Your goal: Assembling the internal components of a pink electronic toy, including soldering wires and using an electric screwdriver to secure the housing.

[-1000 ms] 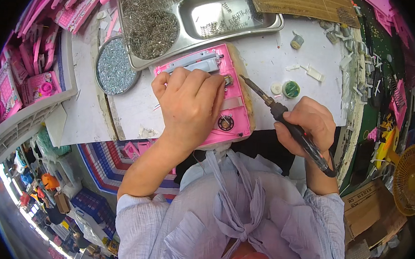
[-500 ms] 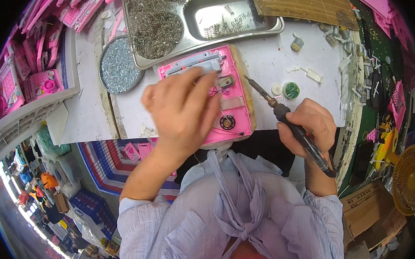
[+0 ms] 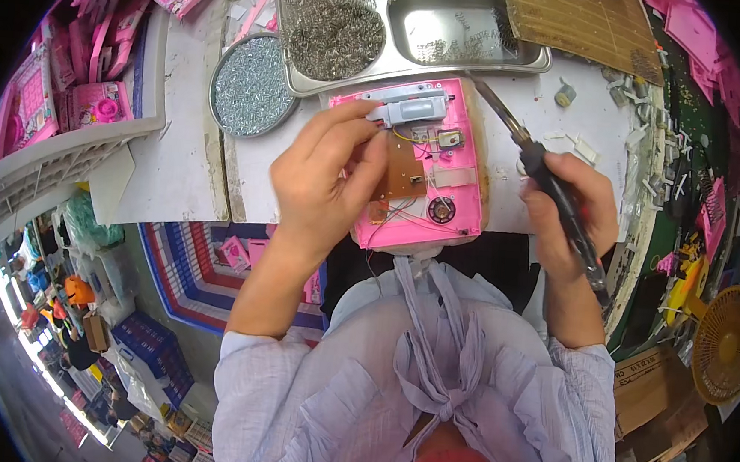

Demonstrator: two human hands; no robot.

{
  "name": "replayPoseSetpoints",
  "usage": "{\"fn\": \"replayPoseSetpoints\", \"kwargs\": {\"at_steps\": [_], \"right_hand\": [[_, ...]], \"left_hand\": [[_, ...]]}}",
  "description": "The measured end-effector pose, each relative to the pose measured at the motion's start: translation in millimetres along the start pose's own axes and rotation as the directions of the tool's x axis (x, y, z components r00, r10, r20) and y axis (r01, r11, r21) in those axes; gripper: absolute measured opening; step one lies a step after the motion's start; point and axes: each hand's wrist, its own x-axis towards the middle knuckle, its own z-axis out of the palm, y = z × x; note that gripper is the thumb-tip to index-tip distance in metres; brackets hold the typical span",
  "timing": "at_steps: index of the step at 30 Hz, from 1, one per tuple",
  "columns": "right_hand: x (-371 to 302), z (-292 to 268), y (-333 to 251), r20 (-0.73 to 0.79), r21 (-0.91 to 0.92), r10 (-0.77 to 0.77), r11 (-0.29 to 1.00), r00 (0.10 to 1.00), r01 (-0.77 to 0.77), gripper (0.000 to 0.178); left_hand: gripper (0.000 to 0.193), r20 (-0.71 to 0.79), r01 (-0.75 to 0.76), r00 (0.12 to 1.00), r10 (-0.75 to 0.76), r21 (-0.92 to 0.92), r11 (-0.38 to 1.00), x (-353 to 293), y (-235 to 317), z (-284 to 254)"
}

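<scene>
A pink plastic toy housing (image 3: 466, 186) lies on the table in front of me. Inside it are a brown circuit board (image 3: 402, 169), a round black speaker (image 3: 442, 209), a small motor (image 3: 451, 140), thin wires and a grey plastic part (image 3: 421, 108) near the top. My left hand (image 3: 323, 168) is over the housing's left side, fingers curled, fingertips at the left end of the grey part. What they pinch, if anything, is hidden. In my right hand (image 3: 574, 202) is a black power screwdriver (image 3: 557, 193), its metal shaft pointing up and left past the housing's upper right corner.
A round dish of small screws (image 3: 251, 85) stands left of the housing. Behind is a metal tray (image 3: 398, 68) with many springs, partly under cardboard (image 3: 582, 23). Pink parts fill a bin (image 3: 150, 117) at left. Small motors (image 3: 620, 94) lie at right, near a yellow fan (image 3: 725, 343).
The view has shifted, so the table things sit further right. My left hand has drawn back leftward, uncovering the circuit board and grey part. The screwdriver remains in my right hand.
</scene>
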Motion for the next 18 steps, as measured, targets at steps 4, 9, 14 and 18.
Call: {"fn": "replayPoseSetpoints", "kwargs": {"at_steps": [4,9,14,18], "right_hand": [[16,26,-11,0.063,0.087,0.173,0.98,0.983,-0.178,0.048],[39,51,-3,0.141,0.126,0.246,0.956,0.959,-0.264,0.051],[55,74,3,0.156,0.18,0.147,0.968,0.977,-0.175,0.05],[57,80,4,0.146,0.146,0.166,0.971,0.975,-0.187,0.05]], "left_hand": [[0.011,0.143,0.343,0.939,-0.312,-0.441,0.829,1,1,19],[0.012,0.274,0.502,0.859,-0.432,-0.613,0.61,1,-6,22],[0.013,0.329,0.534,0.844,-0.423,-0.575,0.619,0,-10,17],[0.013,0.367,0.558,0.83,-0.42,-0.526,0.642,2,-12,15]]}}
